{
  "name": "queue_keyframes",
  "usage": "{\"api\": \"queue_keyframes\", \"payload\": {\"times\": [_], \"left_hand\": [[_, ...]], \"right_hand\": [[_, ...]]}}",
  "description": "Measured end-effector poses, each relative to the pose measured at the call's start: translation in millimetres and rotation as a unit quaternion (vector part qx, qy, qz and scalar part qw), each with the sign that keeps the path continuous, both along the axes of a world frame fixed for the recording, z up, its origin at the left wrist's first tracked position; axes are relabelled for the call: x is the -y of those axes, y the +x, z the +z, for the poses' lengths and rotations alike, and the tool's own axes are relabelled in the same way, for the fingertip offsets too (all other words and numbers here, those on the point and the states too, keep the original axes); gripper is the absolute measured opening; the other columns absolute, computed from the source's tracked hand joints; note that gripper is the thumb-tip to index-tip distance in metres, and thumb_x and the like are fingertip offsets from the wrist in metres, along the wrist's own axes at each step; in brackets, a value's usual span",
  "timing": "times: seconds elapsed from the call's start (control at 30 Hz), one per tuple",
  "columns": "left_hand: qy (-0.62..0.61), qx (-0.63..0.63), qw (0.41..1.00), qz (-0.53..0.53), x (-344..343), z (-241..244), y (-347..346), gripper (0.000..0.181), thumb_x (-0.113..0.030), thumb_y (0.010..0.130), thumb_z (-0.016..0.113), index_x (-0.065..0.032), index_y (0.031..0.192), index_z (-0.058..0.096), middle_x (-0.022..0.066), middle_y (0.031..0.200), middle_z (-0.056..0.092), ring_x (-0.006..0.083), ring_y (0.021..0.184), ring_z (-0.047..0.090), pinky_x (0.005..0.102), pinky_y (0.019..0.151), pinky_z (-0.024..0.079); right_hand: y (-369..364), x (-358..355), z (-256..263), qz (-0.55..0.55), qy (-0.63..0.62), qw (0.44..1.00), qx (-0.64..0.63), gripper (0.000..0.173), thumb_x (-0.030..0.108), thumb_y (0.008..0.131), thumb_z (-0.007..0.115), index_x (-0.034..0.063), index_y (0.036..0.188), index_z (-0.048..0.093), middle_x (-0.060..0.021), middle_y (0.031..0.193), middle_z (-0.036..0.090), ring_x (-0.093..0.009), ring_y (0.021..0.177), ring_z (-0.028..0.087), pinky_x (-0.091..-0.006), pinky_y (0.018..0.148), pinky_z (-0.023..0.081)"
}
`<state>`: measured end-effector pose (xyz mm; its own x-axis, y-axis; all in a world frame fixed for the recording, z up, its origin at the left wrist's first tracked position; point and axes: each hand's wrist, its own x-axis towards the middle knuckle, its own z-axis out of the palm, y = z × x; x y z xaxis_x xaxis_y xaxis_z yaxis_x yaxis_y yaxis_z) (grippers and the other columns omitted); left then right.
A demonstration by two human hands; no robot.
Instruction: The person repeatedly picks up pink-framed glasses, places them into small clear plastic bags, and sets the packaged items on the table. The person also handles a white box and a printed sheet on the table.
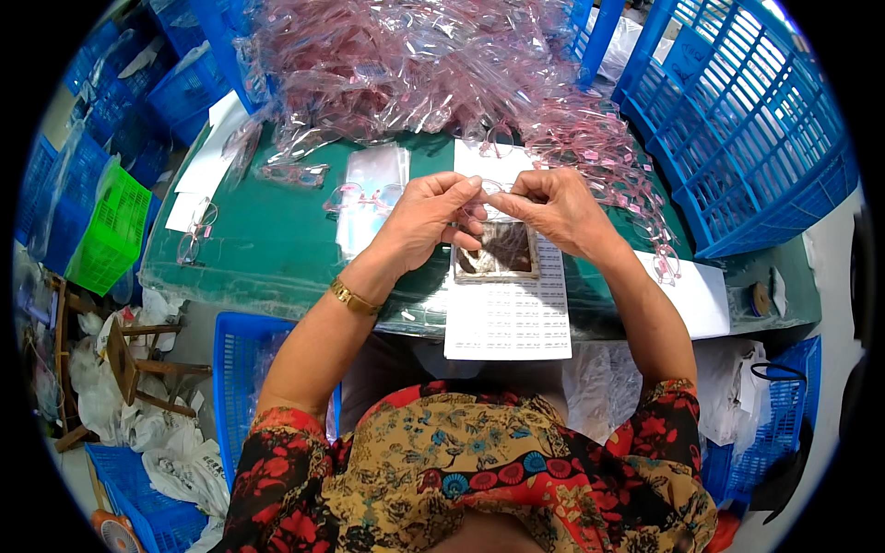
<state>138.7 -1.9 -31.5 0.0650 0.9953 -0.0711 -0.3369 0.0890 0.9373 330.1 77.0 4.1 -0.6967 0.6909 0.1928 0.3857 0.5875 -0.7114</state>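
Note:
My left hand [432,218] and my right hand [563,207] meet above the table, with fingertips pinched on a pair of eyeglasses [492,186]. One clear lens shows between them; fingers hide much of the frame. Below them, a small square shallow dish [538,259] with a dark inside sits on white sheets [508,325] printed with rows of small labels. Left of my left hand, pink-framed eyeglasses [352,198] lie across a stack of clear plastic sleeves [373,166]. Another pair [499,138] rests at the far end of the sheets.
Sleeved pink eyeglasses [415,69] form a large heap at the back of the green tabletop [276,221]. More pink glasses [615,166] trail down the right side. A tall blue crate [733,124] stands at the right; another blue crate [228,373] is below the left edge, near a wooden stool [124,359].

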Motion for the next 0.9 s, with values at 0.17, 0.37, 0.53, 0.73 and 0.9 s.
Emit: {"api": "queue_keyframes", "payload": {"times": [0.17, 0.37, 0.53, 0.73, 0.9], "left_hand": [[-0.016, 0.016, 1.000, -0.003, -0.7, -4.2, 2.3, 0.030, -0.028, 0.096, 0.056, 0.0007, 0.097, 0.062, 0.0060, 0.079, 0.062, 0.0109, 0.067, 0.064, 0.0233, 0.052, 0.059], [-0.025, 0.033, 0.999, -0.006, -3.0, -6.2, 1.9, 0.030, -0.027, 0.096, 0.055, 0.0017, 0.096, 0.063, 0.0048, 0.076, 0.061, 0.0111, 0.067, 0.065, 0.0235, 0.053, 0.060], [-0.020, 0.033, 0.999, -0.012, -3.0, -7.8, 0.0, 0.030, -0.028, 0.096, 0.056, 0.0015, 0.095, 0.062, 0.0045, 0.078, 0.060, 0.0113, 0.068, 0.063, 0.0250, 0.055, 0.060], [-0.021, 0.033, 0.999, -0.011, -3.9, -7.5, 0.3, 0.030, -0.027, 0.096, 0.055, 0.0018, 0.096, 0.063, 0.0053, 0.077, 0.061, 0.0115, 0.067, 0.064, 0.0244, 0.054, 0.060], [-0.021, 0.032, 0.999, -0.014, -4.2, -8.0, -0.4, 0.029, -0.026, 0.096, 0.055, 0.0019, 0.097, 0.063, 0.0058, 0.075, 0.062, 0.0114, 0.066, 0.065, 0.0240, 0.053, 0.060]], "right_hand": [[-1.8, 7.1, -3.0, -0.033, 0.009, 0.999, 0.020, 0.046, 0.039, 0.081, 0.069, -0.0044, 0.066, 0.063, -0.0107, 0.048, 0.045, -0.014, 0.047, 0.039, -0.0342, 0.046, 0.034], [2.4, 7.5, -9.7, -0.039, 0.027, 0.999, 0.015, 0.046, 0.039, 0.081, 0.070, -0.0044, 0.066, 0.064, -0.0113, 0.048, 0.047, -0.014, 0.046, 0.042, -0.0333, 0.046, 0.036], [2.3, 7.9, -10.8, -0.049, -0.001, 0.999, 0.021, 0.045, 0.039, 0.081, 0.070, -0.0040, 0.067, 0.064, -0.0115, 0.048, 0.048, -0.013, 0.045, 0.043, -0.0331, 0.046, 0.036], [3.0, 8.8, -9.1, -0.052, 0.000, 0.998, 0.032, 0.044, 0.039, 0.080, 0.070, -0.0033, 0.070, 0.066, -0.0116, 0.049, 0.050, -0.014, 0.046, 0.047, -0.0325, 0.047, 0.038], [3.0, 8.3, -10.1, -0.055, 0.016, 0.998, 0.040, 0.043, 0.040, 0.080, 0.070, -0.0026, 0.070, 0.067, -0.0125, 0.050, 0.052, -0.016, 0.045, 0.048, -0.0335, 0.047, 0.039]]}}
